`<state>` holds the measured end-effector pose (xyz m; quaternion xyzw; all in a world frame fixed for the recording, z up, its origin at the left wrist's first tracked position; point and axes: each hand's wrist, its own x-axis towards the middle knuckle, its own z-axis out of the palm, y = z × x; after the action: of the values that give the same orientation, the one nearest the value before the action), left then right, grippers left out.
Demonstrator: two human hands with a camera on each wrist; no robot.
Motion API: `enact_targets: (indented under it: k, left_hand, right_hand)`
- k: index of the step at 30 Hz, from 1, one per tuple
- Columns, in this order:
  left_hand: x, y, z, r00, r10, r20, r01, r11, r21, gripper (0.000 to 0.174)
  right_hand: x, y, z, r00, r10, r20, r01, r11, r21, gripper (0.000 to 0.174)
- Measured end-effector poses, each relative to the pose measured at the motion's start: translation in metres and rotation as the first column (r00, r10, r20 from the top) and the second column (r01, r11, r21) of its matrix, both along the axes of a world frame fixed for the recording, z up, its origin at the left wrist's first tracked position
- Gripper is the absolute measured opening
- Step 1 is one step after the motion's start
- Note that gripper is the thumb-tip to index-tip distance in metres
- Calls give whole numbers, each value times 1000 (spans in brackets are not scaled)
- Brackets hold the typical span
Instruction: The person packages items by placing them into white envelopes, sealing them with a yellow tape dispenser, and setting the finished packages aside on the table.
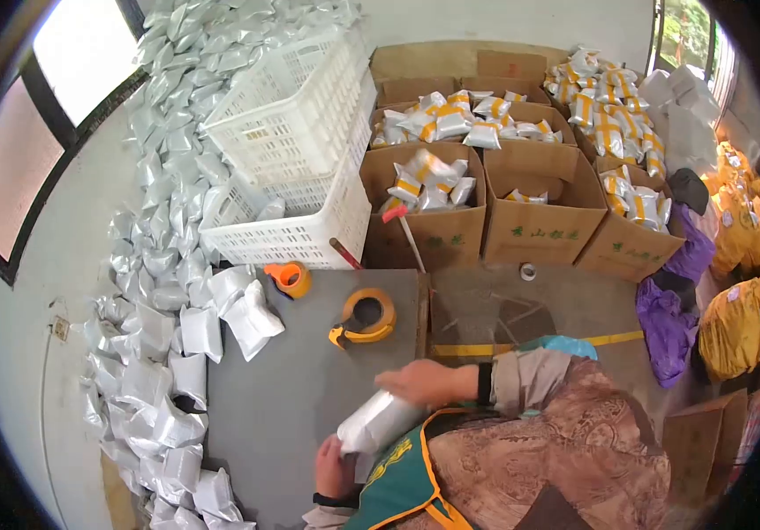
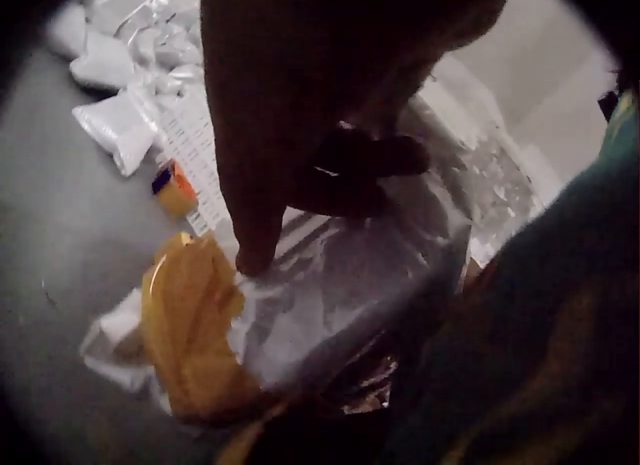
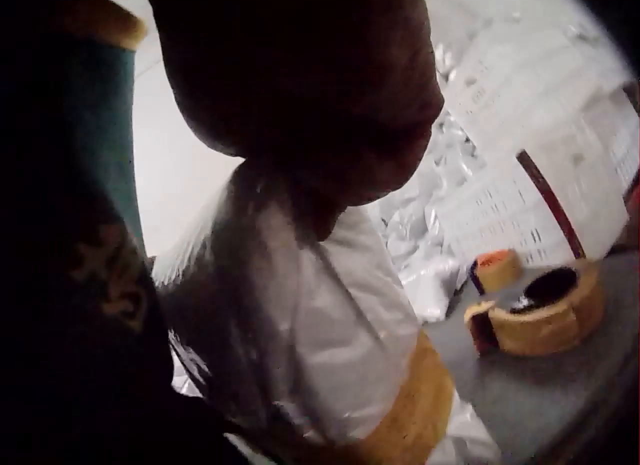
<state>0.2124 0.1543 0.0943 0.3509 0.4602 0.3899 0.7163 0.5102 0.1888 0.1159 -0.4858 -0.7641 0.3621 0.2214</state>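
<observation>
A plump silver-white plastic packet (image 1: 378,422) is held at a slant between my two hands, close to the green apron. My left hand (image 1: 334,468) grips its lower end. Over its upper end curls my right hand (image 1: 428,382), a black band at the wrist. Both wrist views show the packet with yellow tape (image 3: 412,405) across it. In the left wrist view the left hand (image 2: 320,135) is dark, one finger extended onto the plastic and others bent. The right hand (image 3: 310,105) is shadowed too, its fingertips pressed into the packet.
On the grey table (image 1: 300,371) lie a large tape roll in a dispenser (image 1: 366,318) and a smaller orange one (image 1: 290,279). Untaped packets (image 1: 155,353) pile along the left. White crates (image 1: 283,115) stand behind, beside cardboard boxes (image 1: 530,203) holding taped packets.
</observation>
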Motion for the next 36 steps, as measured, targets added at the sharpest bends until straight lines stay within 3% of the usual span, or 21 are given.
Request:
enact_targets:
  k: [3,4,5,7,8,9,10,11,12,13,14,15,16,18,19,22,24,29,32,33,36]
  left_hand:
    - [10,3,3,981,124,146,-113,990,-84,28]
    - [6,0,2,989,122,87,-118,992,-48,27]
    - [-5,-3,2,992,124,24,-123,992,-16,27]
    - [-35,-12,-14,985,170,-38,-170,985,21,24]
    - [-50,-20,-18,957,201,-210,-183,978,103,24]
    - [-67,-36,-20,887,261,-381,-215,963,161,24]
    - [-90,-50,-30,799,369,-474,-304,929,210,25]
    - [-118,-68,-42,679,467,-567,-395,883,255,27]
    - [-144,-87,-49,534,571,-623,-447,816,365,31]
    - [-176,-108,-44,183,531,-828,-287,834,471,35]
    - [-226,-133,-77,-3,603,-798,-216,778,589,42]
    - [-242,-153,-69,-228,564,-794,-211,767,605,53]
    - [-273,-178,-89,-398,449,-800,-358,727,586,69]
    - [-270,-186,-61,-307,182,-934,-765,537,356,99]
    - [-285,-198,-70,-166,76,-983,-817,548,180,108]
    - [-274,-209,-108,-154,-239,-959,-639,764,-88,114]
    - [-251,-206,-109,-213,-81,-974,-574,816,58,113]
    - [-151,-164,-86,-75,80,-994,-508,855,107,102]
    - [-102,-137,-86,-13,137,-990,-383,914,132,99]
    - [-92,-131,-84,23,128,-992,-262,958,117,100]
    - [-67,-106,-77,102,87,-991,-3,996,88,103]
  right_hand:
    - [56,50,-40,995,-59,-80,73,980,184,33]
    - [96,94,-45,974,31,224,-113,924,364,32]
    - [133,101,26,983,-85,164,39,963,267,29]
    - [209,133,74,881,-469,-66,414,695,587,20]
    - [250,151,94,689,-719,94,478,548,686,23]
    - [284,168,95,577,-805,139,271,349,897,28]
    - [301,199,118,661,-750,-21,411,338,847,26]
    - [307,231,134,711,-490,-504,700,558,445,25]
    - [287,257,149,367,-340,-866,652,758,-22,25]
    - [253,270,149,323,-342,-883,554,824,-117,27]
    - [208,264,144,504,-284,-816,463,886,-22,26]
    - [152,254,126,895,-142,-423,321,864,388,25]
    - [115,253,91,968,-108,-227,189,909,372,29]
    - [42,254,22,981,59,184,-113,947,300,39]
    - [-3,236,6,959,74,272,-81,997,15,55]
    - [-33,220,-79,781,185,596,-383,896,224,87]
    - [-39,219,-108,713,308,630,-324,941,-93,81]
    - [-24,166,-141,752,-266,604,-27,902,431,61]
    - [-2,163,-163,840,-325,434,23,821,570,34]
    - [-18,147,-127,706,-268,656,-9,922,386,36]
    - [9,165,-173,755,-209,621,-62,921,385,50]
